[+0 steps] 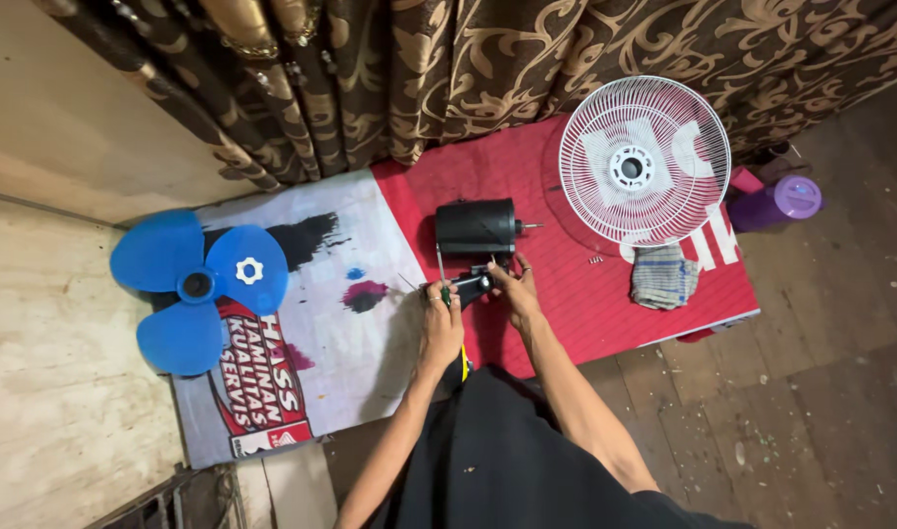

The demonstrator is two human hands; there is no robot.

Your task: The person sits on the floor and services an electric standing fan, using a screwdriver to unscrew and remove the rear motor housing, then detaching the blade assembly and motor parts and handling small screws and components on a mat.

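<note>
A black fan motor housing (476, 226) with a short shaft pointing right lies on the red part of a printed mat (566, 294). My left hand (441, 315) grips a screwdriver with a green and yellow handle (444, 290), its tip up by the motor. Just below the motor, my right hand (514, 287) pinches a small black part (473, 285). Both hands meet at the motor's near side.
A blue three-blade fan propeller (189, 286) with a white nut lies at the left. A white wire fan guard (644, 160) rests at the right, with a folded cloth (664, 276) and a purple bottle (776, 204). Brown patterned curtains (448, 69) hang behind.
</note>
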